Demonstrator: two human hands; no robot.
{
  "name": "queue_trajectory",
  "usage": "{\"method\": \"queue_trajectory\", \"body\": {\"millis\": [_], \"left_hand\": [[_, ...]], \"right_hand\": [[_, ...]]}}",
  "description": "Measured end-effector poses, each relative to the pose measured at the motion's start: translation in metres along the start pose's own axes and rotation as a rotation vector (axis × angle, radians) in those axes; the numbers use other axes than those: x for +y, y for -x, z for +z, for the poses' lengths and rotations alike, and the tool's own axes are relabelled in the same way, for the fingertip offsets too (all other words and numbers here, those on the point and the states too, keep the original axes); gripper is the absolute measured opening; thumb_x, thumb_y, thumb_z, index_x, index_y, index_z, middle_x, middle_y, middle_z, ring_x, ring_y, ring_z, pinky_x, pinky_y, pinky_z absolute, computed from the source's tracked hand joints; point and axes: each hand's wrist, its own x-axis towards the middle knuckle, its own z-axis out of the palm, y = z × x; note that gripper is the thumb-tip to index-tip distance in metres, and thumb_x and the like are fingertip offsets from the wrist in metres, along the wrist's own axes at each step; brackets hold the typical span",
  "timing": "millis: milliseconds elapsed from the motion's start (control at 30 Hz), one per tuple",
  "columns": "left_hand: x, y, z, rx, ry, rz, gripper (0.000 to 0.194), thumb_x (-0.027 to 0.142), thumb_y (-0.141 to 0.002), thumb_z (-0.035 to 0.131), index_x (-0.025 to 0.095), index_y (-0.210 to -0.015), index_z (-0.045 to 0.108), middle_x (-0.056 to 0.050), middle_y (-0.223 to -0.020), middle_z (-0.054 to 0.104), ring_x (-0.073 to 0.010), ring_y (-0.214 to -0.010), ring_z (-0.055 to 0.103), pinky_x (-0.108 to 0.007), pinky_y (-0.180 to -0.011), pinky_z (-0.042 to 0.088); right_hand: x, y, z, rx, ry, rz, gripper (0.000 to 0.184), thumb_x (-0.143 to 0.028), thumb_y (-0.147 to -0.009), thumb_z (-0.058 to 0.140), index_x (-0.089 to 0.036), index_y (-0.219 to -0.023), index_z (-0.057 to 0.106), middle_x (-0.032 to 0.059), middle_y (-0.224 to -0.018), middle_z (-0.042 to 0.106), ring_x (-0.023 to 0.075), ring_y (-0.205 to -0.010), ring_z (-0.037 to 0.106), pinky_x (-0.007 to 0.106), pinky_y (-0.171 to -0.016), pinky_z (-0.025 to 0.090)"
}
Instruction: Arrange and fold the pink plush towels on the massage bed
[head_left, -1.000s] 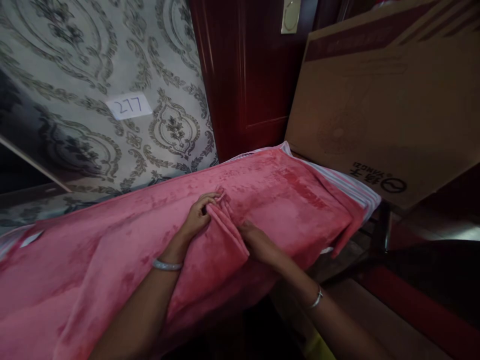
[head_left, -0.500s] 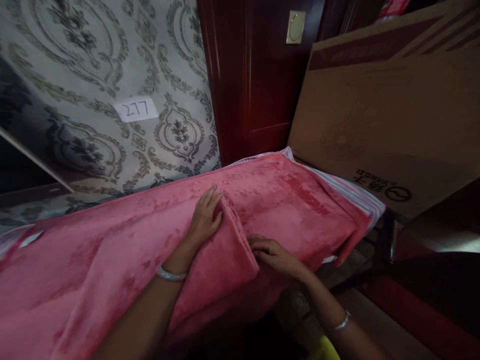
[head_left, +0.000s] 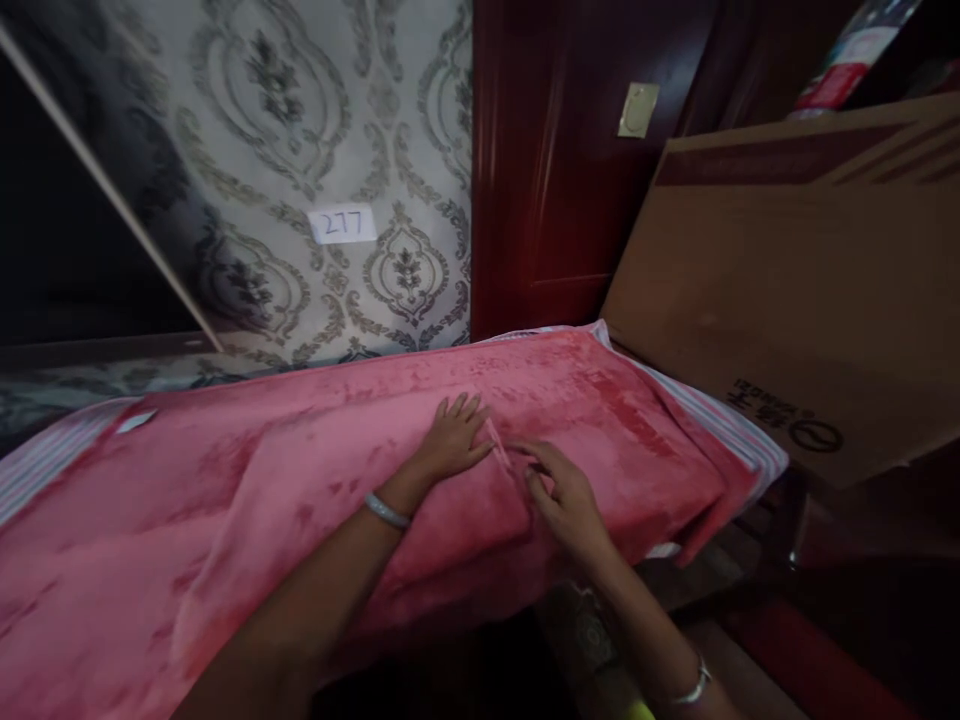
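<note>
A pink plush blanket lies spread over a long surface, with a folded layer on top whose right edge runs near both hands. My left hand rests flat on this folded part, fingers spread. Beside the fold's edge is my right hand, its index finger stretched to the edge and its thumb apart from the fingers. Nothing shows gripped in it. A striped cloth peeks out from beneath the blanket at the right end and also at the left.
Behind stands a patterned wall with a paper marked 277, next to a dark red wooden panel. A large cardboard box leans at the right, a bottle above it. A dark screen-like panel is at the left.
The view has shifted, so the scene sits further right. My left hand has flattened onto the fold, which looks lower now. My right hand's fingers have straightened and opened at its edge.
</note>
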Motion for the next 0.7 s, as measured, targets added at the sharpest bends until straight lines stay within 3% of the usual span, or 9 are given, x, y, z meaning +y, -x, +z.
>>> {"method": "queue_trajectory", "body": {"millis": [167,267,367,533,700], "left_hand": [[-0.006,0.000,-0.016,-0.020,0.195,-0.071,0.071,0.046,-0.097,0.048,0.019,-0.159,0.025,-0.013,-0.165,0.030,-0.0267,-0.153,0.025,-0.052,-0.125,0.018],[-0.026,0.014,-0.035,0.028,0.193,-0.164,0.064,0.045,-0.095,0.050,0.022,-0.154,0.036,-0.013,-0.162,0.037,-0.0274,-0.150,0.034,-0.051,-0.123,0.024],[-0.059,0.048,-0.055,0.105,0.122,-0.316,0.060,0.047,-0.091,0.059,0.021,-0.143,0.050,-0.016,-0.155,0.046,-0.0331,-0.146,0.039,-0.055,-0.122,0.024],[-0.104,0.120,-0.069,0.215,0.022,-0.572,0.056,0.045,-0.092,0.060,0.010,-0.135,0.053,-0.027,-0.149,0.048,-0.0457,-0.143,0.036,-0.073,-0.115,0.018],[-0.109,0.154,-0.052,0.242,-0.002,-0.742,0.058,0.048,-0.094,0.055,0.010,-0.138,0.052,-0.028,-0.154,0.041,-0.0506,-0.146,0.028,-0.076,-0.113,0.017]], "right_hand": [[-0.022,-0.050,0.032,-0.065,-0.023,-0.047,0.057,-0.045,-0.097,0.047,-0.020,-0.147,0.050,0.0121,-0.151,0.052,0.0255,-0.139,0.048,0.048,-0.118,0.037],[-0.021,-0.091,0.065,-0.120,-0.035,-0.008,0.062,-0.051,-0.099,0.041,-0.019,-0.152,0.044,0.0117,-0.155,0.046,0.0255,-0.146,0.039,0.049,-0.122,0.029],[-0.012,-0.119,0.095,-0.206,0.095,0.059,0.064,-0.052,-0.097,0.043,-0.015,-0.150,0.047,0.0159,-0.157,0.042,0.0302,-0.150,0.030,0.054,-0.124,0.020],[0.015,-0.117,0.118,-0.233,0.361,0.165,0.060,-0.054,-0.098,0.043,-0.022,-0.148,0.049,0.0163,-0.159,0.038,0.0369,-0.153,0.019,0.071,-0.118,0.013],[0.043,-0.095,0.122,-0.348,0.668,0.189,0.061,-0.048,-0.101,0.028,-0.018,-0.151,0.044,0.0183,-0.162,0.032,0.0359,-0.152,0.022,0.066,-0.114,0.028]]}}
